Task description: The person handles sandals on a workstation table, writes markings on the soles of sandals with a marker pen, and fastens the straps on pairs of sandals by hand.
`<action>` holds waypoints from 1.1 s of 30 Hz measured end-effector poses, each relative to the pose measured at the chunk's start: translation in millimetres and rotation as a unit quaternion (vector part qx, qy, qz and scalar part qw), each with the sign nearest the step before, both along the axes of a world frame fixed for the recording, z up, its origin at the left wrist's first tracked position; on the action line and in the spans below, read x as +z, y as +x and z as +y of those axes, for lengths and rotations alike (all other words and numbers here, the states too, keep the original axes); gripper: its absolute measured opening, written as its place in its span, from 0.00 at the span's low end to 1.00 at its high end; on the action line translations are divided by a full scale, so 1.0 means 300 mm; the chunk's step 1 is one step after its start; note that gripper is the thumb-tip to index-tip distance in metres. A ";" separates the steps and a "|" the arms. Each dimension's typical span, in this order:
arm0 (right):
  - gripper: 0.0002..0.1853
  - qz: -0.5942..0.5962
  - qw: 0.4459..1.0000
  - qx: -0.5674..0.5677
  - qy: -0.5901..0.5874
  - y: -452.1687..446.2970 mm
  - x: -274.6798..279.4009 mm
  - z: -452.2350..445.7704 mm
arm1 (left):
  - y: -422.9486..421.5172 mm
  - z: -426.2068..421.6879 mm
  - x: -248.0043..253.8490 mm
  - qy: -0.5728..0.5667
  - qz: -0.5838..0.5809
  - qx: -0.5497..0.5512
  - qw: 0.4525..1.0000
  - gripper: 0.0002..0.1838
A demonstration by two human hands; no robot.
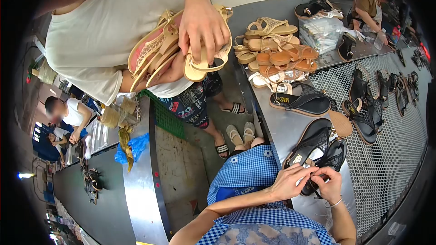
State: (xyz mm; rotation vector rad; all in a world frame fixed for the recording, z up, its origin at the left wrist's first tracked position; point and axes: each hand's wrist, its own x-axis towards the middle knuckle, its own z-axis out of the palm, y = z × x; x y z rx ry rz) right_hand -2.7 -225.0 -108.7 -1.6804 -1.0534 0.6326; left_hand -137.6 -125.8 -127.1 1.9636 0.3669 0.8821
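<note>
Over the metal table, my left hand is closed, its fingers pinching at the strap of a black sandal. Facing it, my right hand is also closed on the strap, with thumb and fingertips together. A small whitish piece shows by my left fingers; I cannot make out what it is. A second black sandal, with gold lettering on its insole, lies just beyond. The tan sole of another shoe shows beside them.
Beige and brown sandals are stacked up the table, near a plastic bin. More black sandals sit on the perforated belt at right. A co-worker holds several beige sandals. Blue plastic lies on the left bench.
</note>
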 end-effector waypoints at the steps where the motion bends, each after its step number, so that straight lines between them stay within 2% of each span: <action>1: 0.06 -0.010 1.000 0.004 -0.009 0.003 0.000 -0.003 | -0.001 0.001 0.000 0.000 0.000 0.000 1.000 0.21; 3: 0.06 -0.019 1.000 0.006 -0.019 0.004 -0.002 -0.002 | -0.003 0.004 0.001 0.018 0.017 -0.007 1.000 0.17; 6: 0.06 -0.047 0.999 0.014 0.009 0.002 -0.008 0.000 | -0.002 0.005 -0.003 0.022 0.017 -0.012 1.000 0.18; 8: 0.06 0.032 0.999 0.017 -0.036 0.002 0.003 0.000 | 0.000 0.004 -0.007 0.005 0.005 -0.015 1.000 0.18; 11: 0.06 0.071 0.997 0.020 -0.037 -0.002 0.003 0.007 | 0.001 0.000 -0.015 -0.018 -0.011 -0.014 1.000 0.19; 20: 0.06 0.073 0.993 0.092 -0.017 0.038 0.007 0.000 | 0.002 0.009 0.006 -0.067 0.015 -0.034 0.997 0.21; 22: 0.04 0.066 0.997 0.023 0.037 0.066 0.003 -0.016 | 0.004 0.020 0.017 -0.029 0.002 -0.020 0.999 0.21; 24: 0.09 0.078 0.992 -0.043 0.088 0.114 0.041 -0.015 | -0.002 0.034 0.016 -0.034 -0.018 -0.016 0.999 0.20; 26: 0.15 0.052 0.984 -0.099 0.137 0.171 0.034 -0.017 | -0.018 0.051 0.031 0.048 0.047 0.073 0.995 0.20; 28: 0.19 0.037 0.976 -0.140 0.165 0.237 0.012 -0.001 | 0.002 0.062 0.036 0.088 0.057 0.089 0.990 0.23; 29: 0.20 0.097 0.959 -0.181 0.197 0.266 -0.021 0.019 | 0.021 0.062 0.070 0.107 0.082 0.085 0.987 0.27; 30: 0.20 0.098 0.958 -0.181 0.198 0.288 -0.046 0.035 | 0.039 0.058 0.087 0.125 0.106 0.082 0.983 0.32; 31: 0.20 0.179 0.938 -0.230 0.187 0.307 -0.067 0.049 | 0.064 0.053 0.058 0.148 0.127 0.058 0.979 0.42; 32: 0.20 0.257 0.909 -0.277 0.175 0.328 -0.099 0.060 | 0.088 0.044 0.039 0.148 0.127 0.059 0.979 0.42; 33: 0.20 0.267 0.905 -0.295 0.148 0.360 -0.177 0.058 | 0.111 0.033 0.024 0.119 0.191 -0.001 0.974 0.43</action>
